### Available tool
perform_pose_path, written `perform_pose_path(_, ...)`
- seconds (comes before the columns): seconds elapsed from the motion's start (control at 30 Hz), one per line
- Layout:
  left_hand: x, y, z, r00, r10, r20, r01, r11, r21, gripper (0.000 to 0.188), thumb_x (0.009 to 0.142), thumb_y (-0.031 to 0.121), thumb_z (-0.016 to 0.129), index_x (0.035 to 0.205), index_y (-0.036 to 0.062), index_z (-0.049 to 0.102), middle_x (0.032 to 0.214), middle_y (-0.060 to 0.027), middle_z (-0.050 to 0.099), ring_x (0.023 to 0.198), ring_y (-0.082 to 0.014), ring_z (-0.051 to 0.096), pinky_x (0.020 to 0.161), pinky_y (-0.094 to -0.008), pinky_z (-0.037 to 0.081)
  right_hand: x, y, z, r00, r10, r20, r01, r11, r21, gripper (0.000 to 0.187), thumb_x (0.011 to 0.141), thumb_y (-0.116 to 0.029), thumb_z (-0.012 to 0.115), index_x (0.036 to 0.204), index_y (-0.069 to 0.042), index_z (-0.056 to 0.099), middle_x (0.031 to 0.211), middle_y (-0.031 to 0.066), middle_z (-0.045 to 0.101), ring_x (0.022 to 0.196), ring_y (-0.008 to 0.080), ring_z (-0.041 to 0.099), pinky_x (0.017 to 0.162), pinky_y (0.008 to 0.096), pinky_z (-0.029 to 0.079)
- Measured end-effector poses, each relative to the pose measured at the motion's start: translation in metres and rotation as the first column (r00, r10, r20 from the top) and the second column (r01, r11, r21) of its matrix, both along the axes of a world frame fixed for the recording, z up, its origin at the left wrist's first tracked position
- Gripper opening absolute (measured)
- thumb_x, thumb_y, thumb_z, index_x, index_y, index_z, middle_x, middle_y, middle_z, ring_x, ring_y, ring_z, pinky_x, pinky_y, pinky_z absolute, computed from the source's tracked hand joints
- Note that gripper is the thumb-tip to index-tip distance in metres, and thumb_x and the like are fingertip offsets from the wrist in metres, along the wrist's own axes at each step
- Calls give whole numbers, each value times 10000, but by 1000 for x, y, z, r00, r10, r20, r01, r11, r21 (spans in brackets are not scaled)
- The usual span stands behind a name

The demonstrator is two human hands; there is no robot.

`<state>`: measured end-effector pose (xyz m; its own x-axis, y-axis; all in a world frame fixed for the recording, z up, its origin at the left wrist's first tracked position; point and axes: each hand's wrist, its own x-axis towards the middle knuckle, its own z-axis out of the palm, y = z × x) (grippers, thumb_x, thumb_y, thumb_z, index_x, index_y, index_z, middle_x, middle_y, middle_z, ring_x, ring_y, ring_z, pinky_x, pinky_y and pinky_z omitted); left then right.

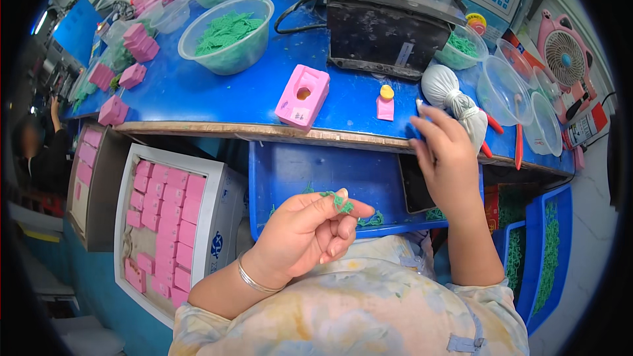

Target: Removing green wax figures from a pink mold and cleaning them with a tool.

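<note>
My left hand (306, 231) is closed in a pinch above the blue tray, holding a small green lacy piece (343, 204) between thumb and forefinger. My right hand (448, 155) is at the bench edge, beside a tied white cloth pouch (443, 86). Its fingers are apart and slightly curled, with nothing visible in them. To the left of that hand lies a small pink block (385, 109) with a yellow round top. Farther left on the bench sits a larger pink block (314, 86) with a hole in it. More green pieces (370, 219) lie in the blue tray (303, 165).
A black machine (386, 33) stands at the back of the bench. Bowls of green pieces (227, 33) are at left and right. Red-handled pliers (518, 146) jut over the right edge. A box of pink blocks (168, 204) stands at left, a pink fan (564, 56) at right.
</note>
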<state>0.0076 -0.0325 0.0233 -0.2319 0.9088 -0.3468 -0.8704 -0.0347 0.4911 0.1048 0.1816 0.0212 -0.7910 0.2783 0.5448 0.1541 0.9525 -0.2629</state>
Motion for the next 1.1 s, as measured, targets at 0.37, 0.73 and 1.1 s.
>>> perform_pose_path(0.37,1,-1,-1,989,-138,53,134,988,74,456,987,268,344,665,-7,511,583,-67,439,421,-127,377,404,-234,298,-8,-7,3,997,63,34,-67,991,115,379,745,-138,688,1086,-6,589,1142,164,579,1104,326,519,959,405,391)
perform_pose_path(0.73,5,-7,-4,913,-405,-40,388,837,386,470,942,318,486,563,47,420,510,-37,408,380,-108,393,342,-230,279,5,-50,15,664,706,-247,-713,498,-493,264,758,-38,652,1020,-18,614,937,125,639,830,285,623,713,351,482)
perform_pose_path(1.1,7,-3,-10,899,-434,57,334,764,553,519,959,315,438,521,37,438,486,-38,400,340,-119,383,314,-238,284,5,-60,20,730,619,-291,-679,605,-416,167,743,-74,691,891,-34,625,814,96,631,716,261,610,625,336,461)
